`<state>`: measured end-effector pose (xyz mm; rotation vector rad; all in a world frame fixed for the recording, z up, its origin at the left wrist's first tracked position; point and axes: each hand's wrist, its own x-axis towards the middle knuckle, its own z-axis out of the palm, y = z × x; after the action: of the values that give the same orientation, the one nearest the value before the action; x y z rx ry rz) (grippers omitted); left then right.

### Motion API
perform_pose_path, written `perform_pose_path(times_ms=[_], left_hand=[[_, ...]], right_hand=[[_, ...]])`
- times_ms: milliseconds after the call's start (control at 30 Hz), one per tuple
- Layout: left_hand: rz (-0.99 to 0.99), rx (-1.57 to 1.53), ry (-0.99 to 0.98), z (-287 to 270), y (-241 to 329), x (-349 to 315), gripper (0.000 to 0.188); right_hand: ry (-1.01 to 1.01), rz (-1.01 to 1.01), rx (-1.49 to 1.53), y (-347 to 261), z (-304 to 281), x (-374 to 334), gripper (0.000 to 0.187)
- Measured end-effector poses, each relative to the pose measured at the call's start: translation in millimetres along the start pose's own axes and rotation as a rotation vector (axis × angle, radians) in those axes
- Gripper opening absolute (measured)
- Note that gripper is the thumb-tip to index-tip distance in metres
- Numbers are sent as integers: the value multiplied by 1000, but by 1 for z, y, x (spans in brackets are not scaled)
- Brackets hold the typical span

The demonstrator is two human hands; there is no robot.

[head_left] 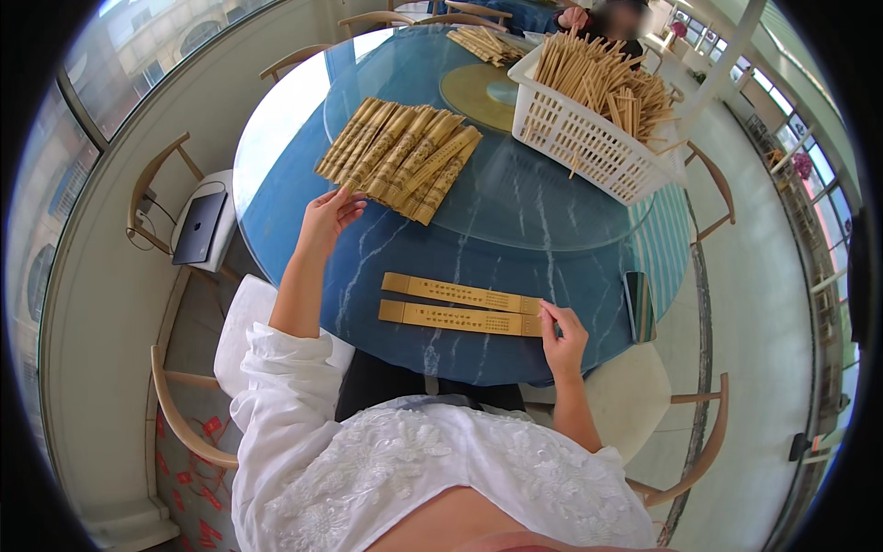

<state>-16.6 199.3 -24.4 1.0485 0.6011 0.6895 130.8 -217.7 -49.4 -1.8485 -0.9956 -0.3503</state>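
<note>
Two long, narrow yellow-brown paper chopstick sleeves, an upper one [460,293] and a lower one [455,316], lie flat side by side near the table's front edge, with dark print on them. My right hand [563,342] is at their right ends, thumb and forefinger pinched on the upper sleeve. Farther off to the left lies a fanned pile of similar printed sleeves [400,156]. My left hand [333,217] reaches to the pile's near left edge, its fingertips closed on the end of one sleeve there.
A white slotted basket [589,138] heaped with wooden chopsticks [602,78] stands at the back right on the glass turntable [552,225]. More sticks [485,44] lie at the back. A phone [639,306] rests by the right edge. Another person [607,23] sits across the blue table [285,175].
</note>
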Motion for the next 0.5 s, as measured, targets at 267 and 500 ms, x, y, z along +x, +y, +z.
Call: perform_pose_path(times_ms=[267, 500], left_hand=[[30, 317, 184, -5, -1, 23, 39], [550, 629, 472, -3, -23, 1, 59]], right_hand=[[34, -42, 6, -1, -2, 1, 16], [50, -142, -32, 1, -29, 55, 21]])
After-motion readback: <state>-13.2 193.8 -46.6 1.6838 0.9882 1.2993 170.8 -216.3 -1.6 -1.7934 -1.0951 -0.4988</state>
